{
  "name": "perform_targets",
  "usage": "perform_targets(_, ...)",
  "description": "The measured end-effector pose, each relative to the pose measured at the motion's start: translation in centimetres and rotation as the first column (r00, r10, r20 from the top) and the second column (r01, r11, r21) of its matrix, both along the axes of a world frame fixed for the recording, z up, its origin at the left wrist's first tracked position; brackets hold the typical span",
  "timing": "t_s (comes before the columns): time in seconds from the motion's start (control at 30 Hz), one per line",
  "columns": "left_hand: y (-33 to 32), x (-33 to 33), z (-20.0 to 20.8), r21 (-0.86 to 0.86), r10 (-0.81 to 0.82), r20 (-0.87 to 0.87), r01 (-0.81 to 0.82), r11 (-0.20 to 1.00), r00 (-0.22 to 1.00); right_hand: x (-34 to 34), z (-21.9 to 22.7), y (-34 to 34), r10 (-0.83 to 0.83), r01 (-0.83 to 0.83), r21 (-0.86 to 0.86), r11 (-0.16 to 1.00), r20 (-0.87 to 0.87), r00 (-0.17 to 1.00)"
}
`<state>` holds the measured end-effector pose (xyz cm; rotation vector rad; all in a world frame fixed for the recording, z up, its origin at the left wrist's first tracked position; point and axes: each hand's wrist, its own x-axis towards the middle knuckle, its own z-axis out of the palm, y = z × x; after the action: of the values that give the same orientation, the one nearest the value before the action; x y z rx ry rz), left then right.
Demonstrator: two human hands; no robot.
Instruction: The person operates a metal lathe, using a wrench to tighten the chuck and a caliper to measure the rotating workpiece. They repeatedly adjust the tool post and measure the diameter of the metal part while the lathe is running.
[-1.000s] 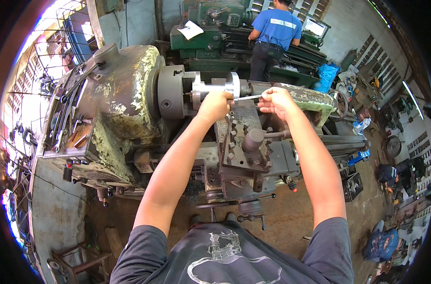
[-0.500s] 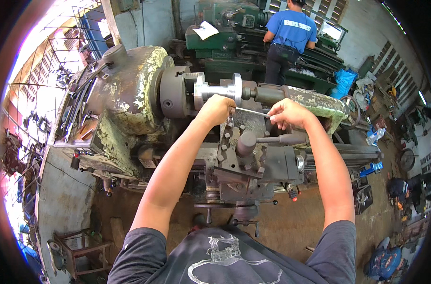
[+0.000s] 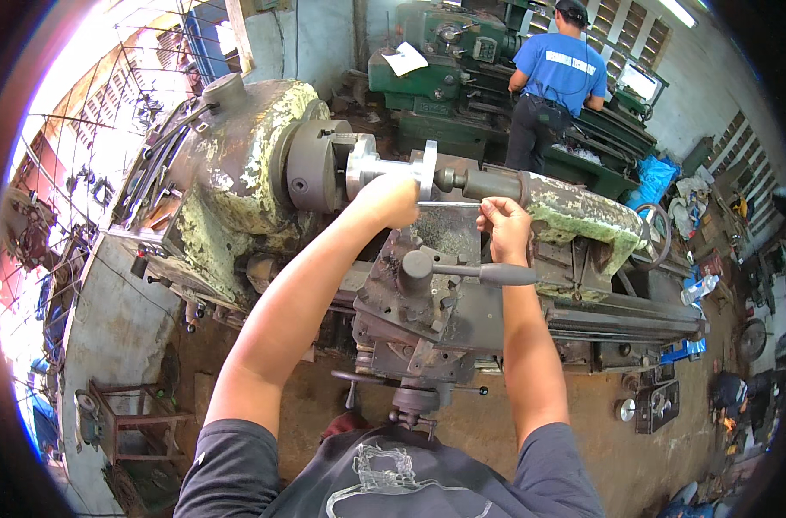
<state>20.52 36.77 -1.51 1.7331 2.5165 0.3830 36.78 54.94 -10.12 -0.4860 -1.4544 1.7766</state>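
Observation:
A thin metal rod (image 3: 450, 205) spans the space between my two hands, roughly level. My left hand (image 3: 388, 202) is closed round its left end, just in front of a shiny flanged workpiece (image 3: 426, 169), and hides part of it. The fingers of my right hand (image 3: 507, 226) pinch the rod's right end, near the tailstock (image 3: 574, 200). A lathe chuck (image 3: 313, 169) stands at the workpiece's left, and the tailstock's centre meets its right side. Below my hands sits the tool post (image 3: 415, 274), its clamp handle (image 3: 503, 274) reaching right, beside my right forearm.
The headstock (image 3: 237, 155), with peeling paint, stands left, loose tools on top. Handwheels and levers (image 3: 415, 401) stick out toward me. Behind the lathe, a person in a blue shirt (image 3: 559, 73) works at a green machine (image 3: 432, 78). Metal parts (image 3: 659, 404) lie on the floor at right.
The view has shifted. My right hand has turned more upright, its forearm now nearer the middle. The rod, earlier slanting down to the right, is now nearly level. The tool post appears turned.

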Motion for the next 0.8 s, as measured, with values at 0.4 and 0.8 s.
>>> perform_targets(0.4, 4.3, 2.2, -1.5, 0.11, -0.121, 0.127, 0.107, 0.988, 0.985, 3.1, 3.4, -0.4, -0.527, 0.631, 0.169, 0.757, -0.412, 0.743)
perform_targets(0.8, 4.1, 3.1, -0.9, 0.098, -0.054, 0.13, 0.041, 0.994, 0.99, -2.4, 1.4, 0.2, -0.539, 0.569, 0.476, 0.67, -0.216, 0.814)
